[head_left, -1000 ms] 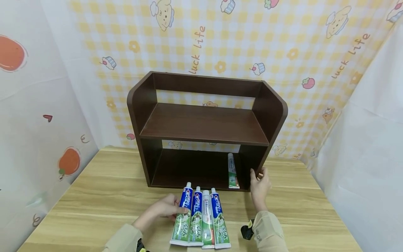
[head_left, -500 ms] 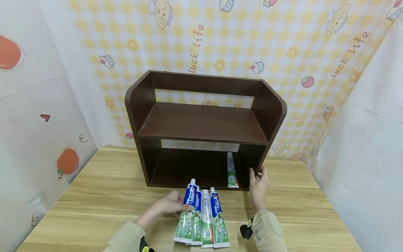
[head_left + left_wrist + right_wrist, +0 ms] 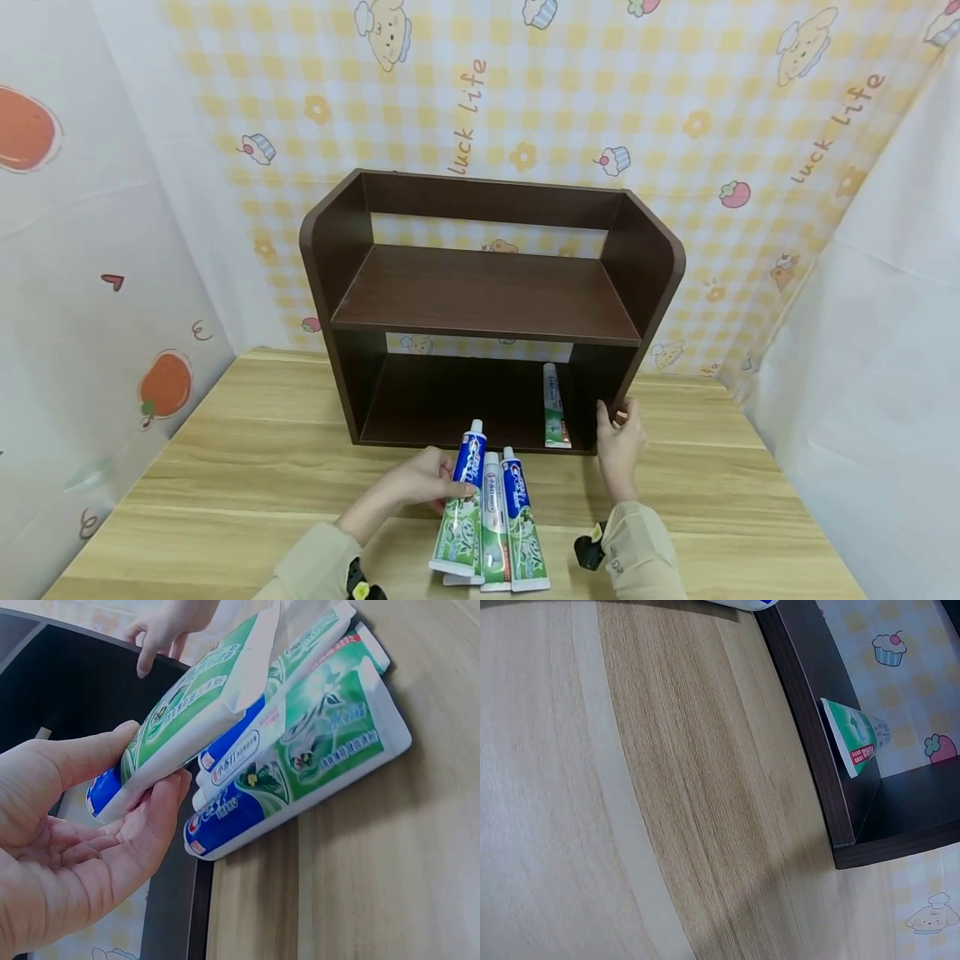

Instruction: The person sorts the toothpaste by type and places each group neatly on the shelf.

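My left hand pinches a blue-and-green toothpaste tube between thumb and fingers, cap end toward the shelf. In the left wrist view, that tube is raised above the others. It partly covers another blue-and-green tube. Beside them on the table lie a white-and-green tube and a blue-and-green tube. My right hand grips the lower front of the dark brown shelf's right side panel. On the lower shelf board, a white-and-green tube lies near the right wall.
The two-tier shelf stands on a wood-grain table before a yellow checked backdrop. White sheets hang at both sides. The right wrist view shows table, the shelf's corner and its tube, but not the right hand.
My left hand has moved right and slightly forward with its toothpaste tube, which now overlaps the neighbouring tube. The right hand has stayed at the shelf's side panel.
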Tool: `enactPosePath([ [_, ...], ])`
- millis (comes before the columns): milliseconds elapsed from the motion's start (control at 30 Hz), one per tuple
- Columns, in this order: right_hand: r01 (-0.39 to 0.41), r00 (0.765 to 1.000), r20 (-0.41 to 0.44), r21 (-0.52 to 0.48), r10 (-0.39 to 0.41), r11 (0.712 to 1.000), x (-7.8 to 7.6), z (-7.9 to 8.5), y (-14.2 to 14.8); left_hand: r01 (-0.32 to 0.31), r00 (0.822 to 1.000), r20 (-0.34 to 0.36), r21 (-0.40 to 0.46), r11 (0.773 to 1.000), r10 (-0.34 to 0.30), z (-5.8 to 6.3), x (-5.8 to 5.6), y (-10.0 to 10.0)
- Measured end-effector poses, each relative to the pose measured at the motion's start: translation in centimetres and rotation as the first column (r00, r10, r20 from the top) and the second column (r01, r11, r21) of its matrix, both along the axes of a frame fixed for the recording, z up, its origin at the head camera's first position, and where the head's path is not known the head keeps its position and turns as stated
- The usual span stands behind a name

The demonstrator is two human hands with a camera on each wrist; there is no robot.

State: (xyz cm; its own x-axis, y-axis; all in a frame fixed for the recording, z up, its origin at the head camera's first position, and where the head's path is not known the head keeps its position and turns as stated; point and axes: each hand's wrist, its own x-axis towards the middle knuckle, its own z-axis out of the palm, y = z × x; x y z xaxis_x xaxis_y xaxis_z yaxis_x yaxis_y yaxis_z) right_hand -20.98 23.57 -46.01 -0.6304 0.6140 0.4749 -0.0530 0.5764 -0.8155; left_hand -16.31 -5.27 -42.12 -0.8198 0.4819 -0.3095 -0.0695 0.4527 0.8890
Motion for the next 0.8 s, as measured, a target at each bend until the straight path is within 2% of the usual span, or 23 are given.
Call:
enactPosePath([
  [233, -0.007, 1.000, -0.001, 0.011, 0.007, 1.000, 0.1, 0.1, 0.0, 0.002, 1.000, -0.002, 0.000, 1.000, -0.002, 0.5, -0.2, 0.3],
  [400, -0.005, 1.000, 0.006, -0.003, 0.005, 1.000, 0.1, 0.1, 0.0, 0.008, 0.999, -0.042, -0.046, 0.999, -0.010, 1.1, -0.2, 0.7],
  [567, -0.005, 1.000, 0.004, 0.004, 0.005, 1.000, 0.2, 0.2, 0.0, 0.000, 0.999, -0.046, -0.072, 0.997, -0.003, 1.7, -0.2, 1.1],
  [800, -0.009, 1.000, 0.015, 0.011, 0.009, 1.000, 0.2, 0.3, -0.1, 0.019, 0.999, -0.043, -0.056, 0.998, -0.021, 2.3, -0.2, 1.6],
])
